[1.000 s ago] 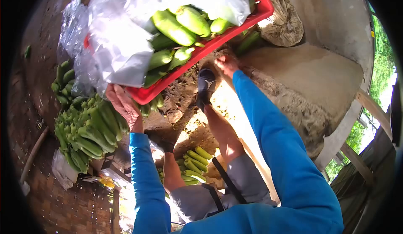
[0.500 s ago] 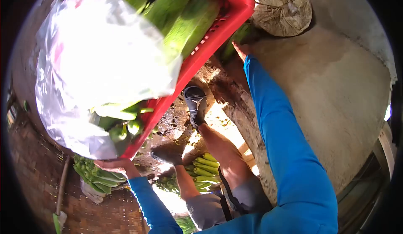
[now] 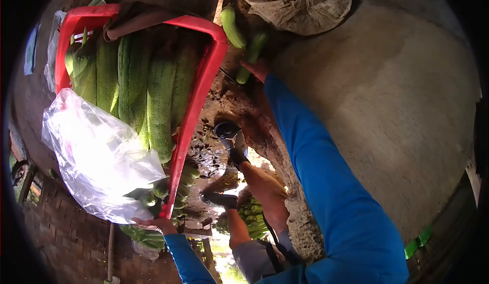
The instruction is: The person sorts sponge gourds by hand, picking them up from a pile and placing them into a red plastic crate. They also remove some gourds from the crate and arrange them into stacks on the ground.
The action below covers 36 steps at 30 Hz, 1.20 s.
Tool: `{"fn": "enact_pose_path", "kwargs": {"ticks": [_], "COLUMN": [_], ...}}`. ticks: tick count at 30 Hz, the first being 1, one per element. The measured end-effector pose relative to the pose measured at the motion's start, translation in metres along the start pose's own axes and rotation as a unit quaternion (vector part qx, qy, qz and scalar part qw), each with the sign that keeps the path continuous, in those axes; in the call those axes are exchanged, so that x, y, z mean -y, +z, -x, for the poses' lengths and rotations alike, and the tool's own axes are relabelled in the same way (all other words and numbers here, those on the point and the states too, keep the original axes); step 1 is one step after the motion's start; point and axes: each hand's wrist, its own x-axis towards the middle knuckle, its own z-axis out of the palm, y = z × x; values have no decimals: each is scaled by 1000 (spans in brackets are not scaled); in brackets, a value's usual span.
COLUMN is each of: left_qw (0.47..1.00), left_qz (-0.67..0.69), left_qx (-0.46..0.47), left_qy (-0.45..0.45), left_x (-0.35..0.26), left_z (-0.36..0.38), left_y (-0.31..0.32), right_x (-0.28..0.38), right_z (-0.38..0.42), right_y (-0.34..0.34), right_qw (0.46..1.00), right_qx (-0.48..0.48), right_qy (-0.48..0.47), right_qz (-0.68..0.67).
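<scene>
My right hand [image 3: 258, 69] is at the lower end of a long green gourd [image 3: 256, 47] beside the concrete slab, its fingers curled over it. A second, paler gourd [image 3: 233, 27] lies just left of it. My left hand [image 3: 159, 225] grips the near corner of a red plastic crate [image 3: 189, 149], fingers partly hidden by a clear plastic bag [image 3: 97, 156]. Large long green gourds [image 3: 133, 80] fill the crate's far part side by side. The bag covers the near part, where smaller green vegetables [image 3: 159, 188] show at its edge.
A tied, dirty sack [image 3: 300, 1] rests at the top. Concrete slab [image 3: 387, 105] spreads to the right. My feet [image 3: 229, 133] stand on wet, rough ground. More green vegetables [image 3: 254, 215] lie by my legs and beside the crate. A woven mat wall [image 3: 66, 243] is lower left.
The view has shifted, showing more of the crate and its gourds. My right hand has moved slightly lower against the gourd; my left hand stays at the crate's corner.
</scene>
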Motion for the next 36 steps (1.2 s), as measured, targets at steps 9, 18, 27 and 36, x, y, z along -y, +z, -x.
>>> {"fn": "enact_pose_path", "kwargs": {"ticks": [9,18,27,36], "left_qw": [1000,991,995,997], "left_qz": [-1,107,85,59], "left_qx": [-5,2,-12,-48], "left_qy": [-26,-76,-52,-8], "left_x": [-3,1,2,78], "left_z": [2,-7,-2,-23], "left_y": [6,8,11,-9], "right_x": [5,53,31,17], "right_z": [21,-18,-14,28], "right_y": [17,33,37,4], "right_qw": [951,953,933,954], "right_qx": [-51,-72,-157,7], "right_qy": [-57,-245,-299,-264], "right_qz": [-301,-166,-122,141]}}
